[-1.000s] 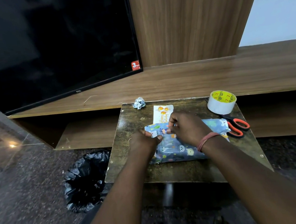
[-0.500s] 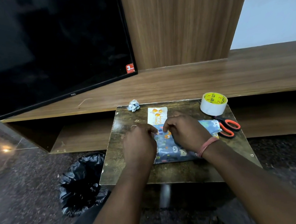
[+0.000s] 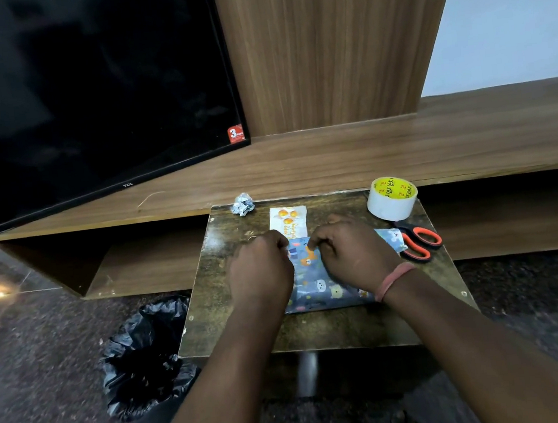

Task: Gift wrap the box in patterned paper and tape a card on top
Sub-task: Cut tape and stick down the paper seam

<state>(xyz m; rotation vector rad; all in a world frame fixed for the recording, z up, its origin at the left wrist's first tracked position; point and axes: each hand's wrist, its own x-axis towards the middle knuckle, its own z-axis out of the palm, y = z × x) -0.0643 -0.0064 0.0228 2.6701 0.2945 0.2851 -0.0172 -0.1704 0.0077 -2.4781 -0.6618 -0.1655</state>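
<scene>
Resting flat on the small dark mottled desk (image 3: 335, 333), the box wrapped in blue paper printed with little cartoon animals (image 3: 323, 286) lies near the middle of the desk top, and everything else is placed from it. Both hands sit on the box's far part: the left hand (image 3: 260, 272) covers its left end with fingers curled at the paper's edge, and the right hand (image 3: 354, 255), with a pink band at the wrist, has its fingers bent down onto the paper near the far edge, seeming to pinch a fold there, though the fingertips are hidden. Just behind the box, touching its far edge, lies the white card with orange shapes and writing (image 3: 289, 220). Behind and left of the box sits a crumpled ball of silvery paper (image 3: 242, 204). Behind and right of it stands a roll of clear tape with a yellow core (image 3: 392, 198), and orange-handled scissors (image 3: 420, 243) lie at the box's right end
</scene>
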